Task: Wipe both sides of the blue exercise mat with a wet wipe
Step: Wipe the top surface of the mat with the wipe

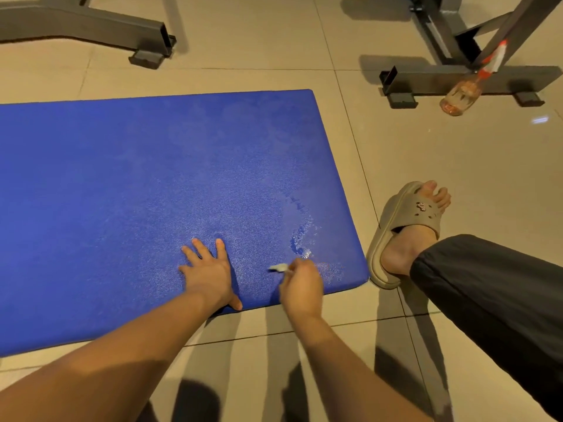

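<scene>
On the tiled floor (457, 178) the blue exercise mat (122, 193) lies flat, and it fills the left and the middle of the view. Near its right front corner we see a wet, shiny patch (301, 233) on the surface.

The wet wipe (278, 267) is a small white crumpled piece just above this corner. We cannot tell if it touches the mat. The right hand (301, 284) holds it: the fingers are curled and they pinch the wipe, which sticks out to the left of the hand. The back of this hand faces up to us, and the wrist is over the front edge of the mat.

The left hand (210, 274) lies flat on the mat, palm down, with straight fingers spread apart and the thumb pointing to the front edge. It holds nothing. The two hands are apart, with a strip of blue mat between them. Both forearms are bare and reach forward from the bottom of the view.

To the right of the mat we see a foot in a beige slipper (396, 233) and a dark trouser leg (487, 300). Farther away, a plastic bottle (461, 95) lies on the floor against a grey metal frame (457, 74), and another grey frame (91, 28) stands at the top left.
</scene>
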